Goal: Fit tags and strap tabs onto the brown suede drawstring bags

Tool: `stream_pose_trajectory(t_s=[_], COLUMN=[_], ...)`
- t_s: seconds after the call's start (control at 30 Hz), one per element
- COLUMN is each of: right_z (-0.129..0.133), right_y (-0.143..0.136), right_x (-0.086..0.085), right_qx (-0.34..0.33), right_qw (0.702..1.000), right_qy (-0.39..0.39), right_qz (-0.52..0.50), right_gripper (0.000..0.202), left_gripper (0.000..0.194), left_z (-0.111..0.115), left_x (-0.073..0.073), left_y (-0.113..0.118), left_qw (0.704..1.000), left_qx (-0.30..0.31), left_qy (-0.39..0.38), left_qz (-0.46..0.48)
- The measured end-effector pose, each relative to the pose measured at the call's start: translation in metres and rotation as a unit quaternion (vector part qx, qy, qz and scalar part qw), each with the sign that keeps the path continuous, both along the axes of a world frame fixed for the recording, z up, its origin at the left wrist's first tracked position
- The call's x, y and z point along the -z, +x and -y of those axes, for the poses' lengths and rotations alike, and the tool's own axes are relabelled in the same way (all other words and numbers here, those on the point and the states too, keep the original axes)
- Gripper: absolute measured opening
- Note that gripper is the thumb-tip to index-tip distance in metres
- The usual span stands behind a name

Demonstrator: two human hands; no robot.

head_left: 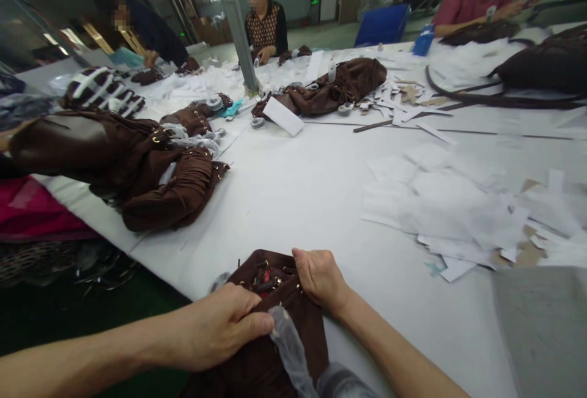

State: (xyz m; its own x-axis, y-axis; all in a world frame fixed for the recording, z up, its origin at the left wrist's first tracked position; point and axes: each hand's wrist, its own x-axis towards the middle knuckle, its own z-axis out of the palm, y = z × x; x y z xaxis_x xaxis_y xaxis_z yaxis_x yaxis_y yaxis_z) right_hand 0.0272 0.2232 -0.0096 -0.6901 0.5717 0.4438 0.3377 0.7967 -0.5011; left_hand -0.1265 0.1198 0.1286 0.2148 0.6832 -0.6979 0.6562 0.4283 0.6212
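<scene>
A dark brown bag (pixel 298 331) with gold eyelets along its rim lies before me at the near side of the white table. Its mouth gapes a little, and a reddish patch shows inside. My left hand (pixel 220 324) grips the near left part of the rim, thumb on the outside. The far right corner of the rim is pinched in my right hand (pixel 321 279), the fingertips hidden behind the material. A strip of translucent plastic wrap (pixel 291 346) hangs over the bag's front beside my left thumb. The bag's lower part runs out of view.
Several brown bags (pixel 169 193) are heaped at the left edge. Across the white table (pixel 302 196), more brown bags (pixel 339 83) lie among paper scraps. Loose white sheets (pixel 440 196) spread at right, near a grey panel (pixel 541 324). A metal post (pixel 236 19) rises mid-table. Several people work opposite.
</scene>
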Motion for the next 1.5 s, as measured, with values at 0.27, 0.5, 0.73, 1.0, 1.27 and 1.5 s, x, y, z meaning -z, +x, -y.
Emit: stream_pose_trajectory(t_s=[0.27, 0.5, 0.73, 1.0, 1.27, 1.5], right_z=[-0.007, -0.006, 0.031, 0.033, -0.020, -0.020], right_y=[-0.003, 0.015, 0.044, 0.055, 0.116, 0.140], right_x=[0.020, -0.032, -0.103, -0.099, -0.123, -0.103], right_qx=[0.000, 0.033, -0.108, -0.124, -0.125, -0.100], right_qw=[1.000, 0.999, 0.991, 0.968, 0.986, 0.972], right_qy=[0.002, 0.003, -0.079, -0.142, 0.046, -0.017], right_qz=[0.014, 0.022, -0.011, 0.166, 0.096, 0.212], right_gripper=[0.050, 0.039, 0.057, 0.012, 0.018, 0.025], left_gripper=[0.019, 0.023, 0.029, 0.053, 0.035, 0.022], left_z=[0.025, 0.032, -0.004, -0.046, -0.032, -0.033], left_x=[-0.026, -0.003, -0.023, 0.014, 0.023, 0.056], left_y=[-0.013, -0.010, -0.010, -0.060, -0.060, -0.048], left_qw=[0.999, 0.998, 0.985, 0.974, 0.957, 0.963], left_qx=[0.032, -0.007, 0.105, 0.151, 0.169, 0.150], left_qy=[0.043, 0.060, 0.117, 0.143, 0.206, 0.193], left_qz=[0.001, 0.015, 0.068, 0.094, 0.116, 0.117])
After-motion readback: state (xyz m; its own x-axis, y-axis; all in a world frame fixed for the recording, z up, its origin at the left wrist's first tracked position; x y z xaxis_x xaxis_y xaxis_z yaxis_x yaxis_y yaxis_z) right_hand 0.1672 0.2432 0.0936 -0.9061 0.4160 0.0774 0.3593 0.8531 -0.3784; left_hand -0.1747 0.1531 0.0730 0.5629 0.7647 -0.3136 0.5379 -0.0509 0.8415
